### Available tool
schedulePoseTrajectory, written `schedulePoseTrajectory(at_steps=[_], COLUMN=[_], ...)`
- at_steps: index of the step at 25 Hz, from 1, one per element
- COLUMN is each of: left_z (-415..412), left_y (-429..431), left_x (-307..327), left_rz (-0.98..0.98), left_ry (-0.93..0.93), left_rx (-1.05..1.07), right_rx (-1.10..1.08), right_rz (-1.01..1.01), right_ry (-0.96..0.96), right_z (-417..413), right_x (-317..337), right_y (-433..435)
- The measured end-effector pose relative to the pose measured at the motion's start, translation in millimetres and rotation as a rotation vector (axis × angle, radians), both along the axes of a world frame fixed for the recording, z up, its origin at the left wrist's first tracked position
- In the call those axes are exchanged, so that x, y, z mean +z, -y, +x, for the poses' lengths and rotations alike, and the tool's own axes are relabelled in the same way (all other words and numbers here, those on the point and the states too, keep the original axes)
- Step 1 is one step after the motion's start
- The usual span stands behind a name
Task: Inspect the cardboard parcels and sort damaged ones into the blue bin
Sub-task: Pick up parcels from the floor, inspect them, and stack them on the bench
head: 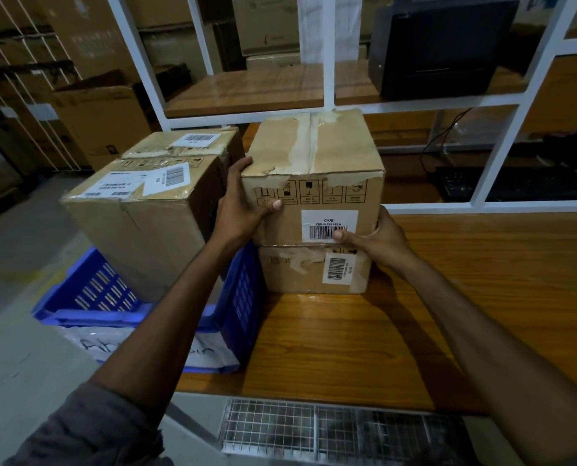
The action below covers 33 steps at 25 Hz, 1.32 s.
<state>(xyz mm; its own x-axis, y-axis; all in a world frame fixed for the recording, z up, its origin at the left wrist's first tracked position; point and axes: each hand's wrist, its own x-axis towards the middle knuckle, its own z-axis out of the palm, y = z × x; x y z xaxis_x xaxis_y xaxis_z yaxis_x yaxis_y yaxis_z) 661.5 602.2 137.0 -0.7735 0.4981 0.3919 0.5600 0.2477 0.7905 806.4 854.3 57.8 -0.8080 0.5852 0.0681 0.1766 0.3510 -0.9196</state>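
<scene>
Both hands are on the upper brown cardboard parcel (317,153), the one with wrinkled, peeling tape down the middle of its lid. The left hand (238,210) wraps its near left edge, with the thumb pressed across the front face just under the row of handling symbols and the fingers (241,164) clamped against the left side. The right hand (384,242) takes the lower right corner. Its thumb lies on the white barcode label (329,225) (printed upside down from here, reading 50/2), and its fingers curl round the right side, mostly hidden behind the box.

That parcel sits on the lower brown cardboard parcel (307,275), which carries its own barcode sticker and rests on the glossy wooden worktop (364,348), near its left end. Just beside that end stands the blue slatted plastic bin (92,290), with a hand-lettered white paper sheet (209,354) on its near wall.

Two more boxes stand in the bin: the front cardboard parcel (135,230), creased down its near face and labelled on top, and right behind it the rear cardboard parcel (183,142). Beyond rises a white metal shelf frame (328,62), with a black boxy machine (442,45) on its wooden shelf.
</scene>
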Motion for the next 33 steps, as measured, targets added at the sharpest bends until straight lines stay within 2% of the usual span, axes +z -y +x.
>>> schedulePoseTrajectory(at_steps=[9, 26, 30, 33], left_z=[0.8, 10.3, 24.3, 42.5], left_y=[3.0, 3.8, 15.3, 31.4], left_x=[2.1, 8.1, 15.3, 13.1], left_rz=[-0.014, -0.029, -0.031, 0.068], left_ry=[0.018, 0.058, 0.072, 0.053], left_rx=[-0.019, -0.011, -0.023, 0.032], right_rx=[0.028, 0.024, -0.235, -0.454], right_rz=[0.043, -0.04, -0.004, 0.033], right_ry=[0.007, 0.035, -0.023, -0.164], right_z=[0.1, 9.4, 11.3, 29.6], right_x=[0.6, 16.9, 13.0, 26.5], right_y=[6.8, 16.0, 37.7, 66.0])
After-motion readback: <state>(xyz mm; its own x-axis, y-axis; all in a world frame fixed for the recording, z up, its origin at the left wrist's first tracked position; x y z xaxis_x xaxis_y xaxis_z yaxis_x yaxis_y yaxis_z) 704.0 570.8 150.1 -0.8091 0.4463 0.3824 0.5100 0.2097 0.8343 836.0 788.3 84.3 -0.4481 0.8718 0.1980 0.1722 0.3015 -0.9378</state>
